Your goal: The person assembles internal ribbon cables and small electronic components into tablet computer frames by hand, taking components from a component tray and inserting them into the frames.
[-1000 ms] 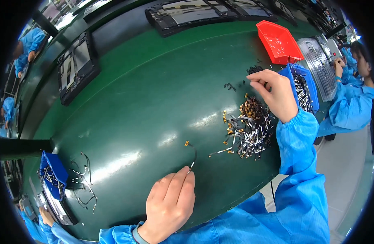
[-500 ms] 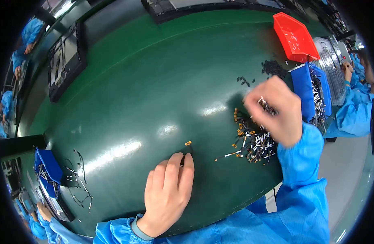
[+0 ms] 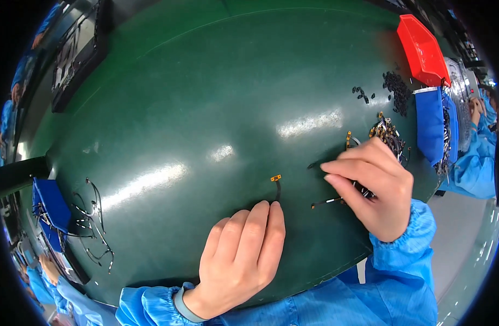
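Left hand (image 3: 241,255) holds a thin black gold-tipped cable (image 3: 278,190) on a glossy green desk (image 3: 206,119); right hand (image 3: 374,185), fingers narrowly spaced, contents unclear.

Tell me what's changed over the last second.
The right hand moved from the black bits toward the left hand, over the cable pile; whether it grips anything is unclear. The left hand now covers more of its cable, near the orange end. Red bin and blue bins stayed put.
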Demonstrator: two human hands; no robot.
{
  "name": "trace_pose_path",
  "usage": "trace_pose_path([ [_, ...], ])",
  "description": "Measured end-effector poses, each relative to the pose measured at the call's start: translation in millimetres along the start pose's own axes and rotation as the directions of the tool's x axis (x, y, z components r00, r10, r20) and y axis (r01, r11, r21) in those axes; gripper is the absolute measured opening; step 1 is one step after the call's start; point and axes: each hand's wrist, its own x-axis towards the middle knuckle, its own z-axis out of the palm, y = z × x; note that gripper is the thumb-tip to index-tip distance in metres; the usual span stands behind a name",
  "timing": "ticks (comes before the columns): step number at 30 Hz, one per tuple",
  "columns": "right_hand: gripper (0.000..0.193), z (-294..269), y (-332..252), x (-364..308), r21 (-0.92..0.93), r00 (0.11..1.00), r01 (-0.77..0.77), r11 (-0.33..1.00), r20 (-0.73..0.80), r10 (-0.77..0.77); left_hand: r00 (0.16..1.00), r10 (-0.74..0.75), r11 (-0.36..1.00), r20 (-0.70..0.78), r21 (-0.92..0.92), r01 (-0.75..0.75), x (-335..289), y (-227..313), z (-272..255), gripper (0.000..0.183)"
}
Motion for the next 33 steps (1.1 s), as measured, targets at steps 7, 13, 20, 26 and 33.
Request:
trace_pose_path([
  [7, 0.018, 14, -6, 3, -0.123, 0.997, -0.076, 0.989, -0.026, 0.073, 0.995, -0.049, 0.994, 0.086, -0.097, 0.057, 4, 5, -5, 0.038],
  [13, 0.02, 19, 3, 4, -0.08, 0.996, 0.011, 0.997, -0.092, -0.018, 0.996, -0.029, 0.995, 0.088, -0.09, 0.037, 3, 1, -5, 0.039],
  [20, 0.024, 10, 4, 3, -0.032, 0.994, -0.11, 0.993, -0.032, 0.109, 0.997, -0.027, 0.998, 0.066, -0.062, 0.031, -2, -1, -3, 0.043],
  [26, 0.022, 19, 8, 8, -0.059, 0.997, 0.072, 0.996, -0.022, -0.073, 0.997, -0.022, 0.999, 0.069, -0.042, 0.025, -4, -2, -3, 0.042],
  [33, 0.022, 38, 6, 32, 0.137, 0.929, 0.353, 0.926, 0.065, -0.364, 0.998, -0.022, 1.0, -0.062, 0.019, 0.024, -5, -4, 9, 0.027],
])
